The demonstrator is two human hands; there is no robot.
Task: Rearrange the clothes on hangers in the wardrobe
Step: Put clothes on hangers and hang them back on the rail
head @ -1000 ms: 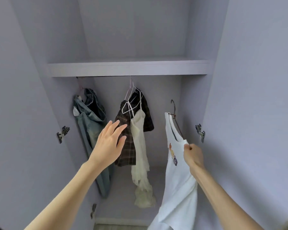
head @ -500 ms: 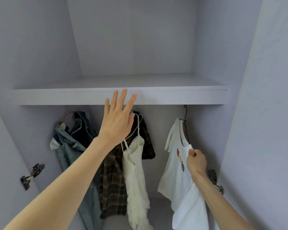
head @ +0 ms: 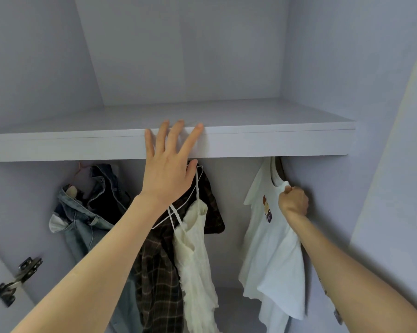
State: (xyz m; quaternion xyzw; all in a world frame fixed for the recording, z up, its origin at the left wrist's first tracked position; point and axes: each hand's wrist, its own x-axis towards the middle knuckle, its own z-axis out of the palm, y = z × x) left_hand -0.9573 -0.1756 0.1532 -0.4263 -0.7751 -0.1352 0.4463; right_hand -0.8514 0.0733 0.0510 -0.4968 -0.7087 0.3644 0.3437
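Inside the wardrobe, blue jeans (head: 82, 227) hang at the left. In the middle hang a dark plaid shirt (head: 159, 280) and a cream strappy dress (head: 195, 255) on a white wire hanger (head: 178, 210). A white T-shirt (head: 270, 248) with a small print hangs at the right on a dark hanger (head: 280, 169). My left hand (head: 169, 169) is raised with fingers spread in front of the shelf edge, above the middle hangers. My right hand (head: 294, 200) grips the T-shirt's fabric near its neckline.
A lilac shelf (head: 274, 143) runs across the wardrobe above the clothes and hides the rail. A metal door hinge (head: 20, 280) sits on the left wall. Lilac side walls close in on both sides.
My left hand rose from in front of the plaid shirt up to the shelf edge. The view tilted upward and moved closer. My right hand kept its hold on the T-shirt.
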